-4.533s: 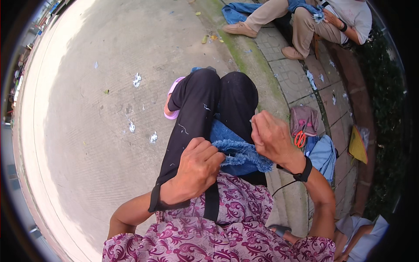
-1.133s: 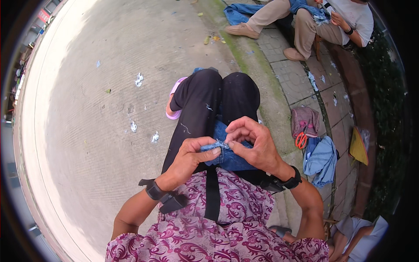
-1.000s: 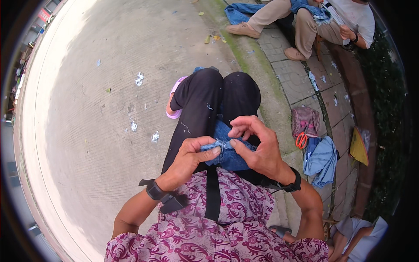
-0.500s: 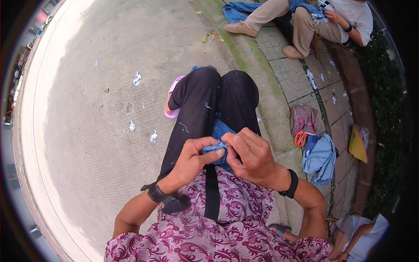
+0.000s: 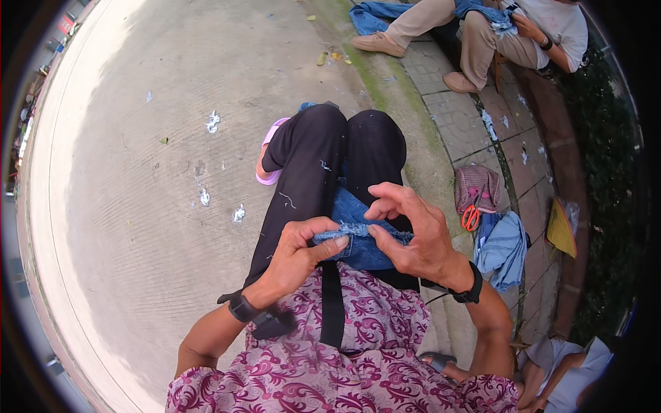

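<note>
A piece of blue denim (image 5: 352,230) with a frayed edge lies across my lap, over my black trousers (image 5: 330,162). My left hand (image 5: 299,251) pinches the frayed edge from the left, thumb on top. My right hand (image 5: 412,230) pinches the same edge from the right with thumb and forefinger, the other fingers curled above it. Both wrists wear black bands. Most of the denim is hidden under my hands.
I sit on a kerb beside a paved ground (image 5: 138,206) strewn with small white scraps. Orange-handled scissors (image 5: 471,217) lie on a striped pouch (image 5: 476,187), with blue cloth (image 5: 504,248) beside it. Another seated person (image 5: 482,34) is at the top right, a third (image 5: 564,365) at the lower right.
Earlier my hands lay spread over the bunched denim. They have since closed in on its frayed edge, and the right hand has shifted slightly left over the cloth.
</note>
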{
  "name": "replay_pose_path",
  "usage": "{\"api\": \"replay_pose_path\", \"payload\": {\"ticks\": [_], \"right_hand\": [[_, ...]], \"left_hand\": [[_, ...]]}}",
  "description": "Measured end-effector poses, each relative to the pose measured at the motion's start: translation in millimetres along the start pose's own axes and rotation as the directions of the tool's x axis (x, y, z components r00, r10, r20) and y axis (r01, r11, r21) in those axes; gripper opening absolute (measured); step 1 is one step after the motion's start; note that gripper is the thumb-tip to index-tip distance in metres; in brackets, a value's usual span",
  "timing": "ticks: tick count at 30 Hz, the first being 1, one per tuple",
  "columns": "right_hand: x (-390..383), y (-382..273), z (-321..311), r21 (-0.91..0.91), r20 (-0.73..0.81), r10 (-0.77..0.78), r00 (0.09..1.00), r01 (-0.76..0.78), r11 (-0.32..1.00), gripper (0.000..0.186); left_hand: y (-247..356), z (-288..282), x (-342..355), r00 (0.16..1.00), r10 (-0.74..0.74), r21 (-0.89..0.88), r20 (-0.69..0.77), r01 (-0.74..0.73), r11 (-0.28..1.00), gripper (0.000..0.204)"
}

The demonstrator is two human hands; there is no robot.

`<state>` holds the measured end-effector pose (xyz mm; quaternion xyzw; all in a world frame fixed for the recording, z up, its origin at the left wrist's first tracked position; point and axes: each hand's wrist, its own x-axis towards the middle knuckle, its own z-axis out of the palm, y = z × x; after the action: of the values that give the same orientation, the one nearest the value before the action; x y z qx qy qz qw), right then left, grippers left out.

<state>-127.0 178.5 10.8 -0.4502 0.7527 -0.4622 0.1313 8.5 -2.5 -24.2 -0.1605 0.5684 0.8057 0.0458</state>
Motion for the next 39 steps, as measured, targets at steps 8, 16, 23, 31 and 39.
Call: {"api": "replay_pose_path", "payload": {"ticks": [8,16,23,31,39], "right_hand": [[7,1,9,-0.219,-0.042,-0.219,0.975,0.205,0.954,0.045],[7,-7,-3,0.084,0.153,0.019,0.988,-0.032,0.996,0.045],[13,-7,-1,0.040,0.190,-0.019,0.982,0.011,0.999,0.038],[4,-17,7,0.001,0.180,-0.185,0.966,0.188,0.982,0.037],[15,7,-14,-0.154,-0.032,-0.012,0.999,0.007,0.988,0.034]], "left_hand": [[3,4,2,0.991,0.132,0.211,0.003,-0.130,0.969,0.009],[13,6,-1,0.859,0.470,0.686,0.203,-0.467,0.557,0.018],[15,9,-2,0.818,0.504,0.767,0.277,-0.504,0.397,0.026],[15,9,1,0.794,0.509,0.766,0.332,-0.542,0.346,0.030],[21,2,-3,0.710,0.577,0.773,0.405,-0.603,0.199,0.034]]}}
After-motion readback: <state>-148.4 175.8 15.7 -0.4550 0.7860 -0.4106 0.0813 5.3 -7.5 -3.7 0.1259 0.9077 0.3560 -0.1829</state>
